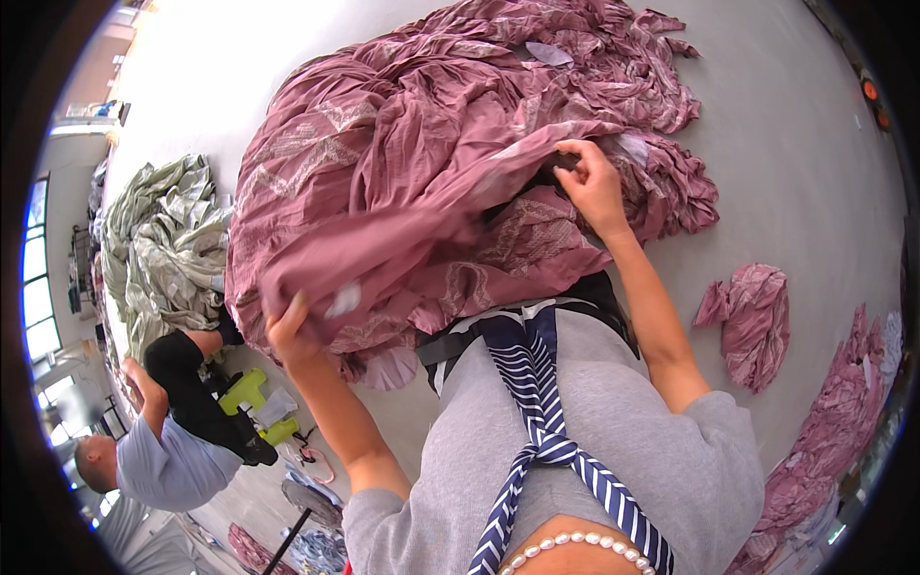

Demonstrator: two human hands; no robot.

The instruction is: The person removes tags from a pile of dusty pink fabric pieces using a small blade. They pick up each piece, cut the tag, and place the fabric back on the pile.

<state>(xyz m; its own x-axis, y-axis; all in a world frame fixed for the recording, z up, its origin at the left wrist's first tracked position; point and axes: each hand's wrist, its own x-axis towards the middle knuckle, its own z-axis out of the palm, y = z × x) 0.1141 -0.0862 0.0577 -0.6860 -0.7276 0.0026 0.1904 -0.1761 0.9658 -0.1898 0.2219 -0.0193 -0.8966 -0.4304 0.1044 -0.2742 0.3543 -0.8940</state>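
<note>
A large heap of dusty-pink fabric [422, 125] with pale zigzag bands lies in front of me, bunched and creased. My left hand [292, 331] is closed on the edge of one piece at the heap's near left. My right hand [589, 187] pinches the same stretch of fabric further right, thumb and fingertips together. Between my hands the cloth is lifted and smeared by motion, with a dark gap beneath it near my right hand. A small white patch [342, 299] shows on the cloth beside my left hand.
A co-worker [182, 460] sits low at the left, near a heap of pale green fabric [163, 240] and a lime-green plastic object [247, 391]. A small pink fabric bundle [757, 321] lies on the grey floor at right; another pink heap [829, 431] stretches along the right edge.
</note>
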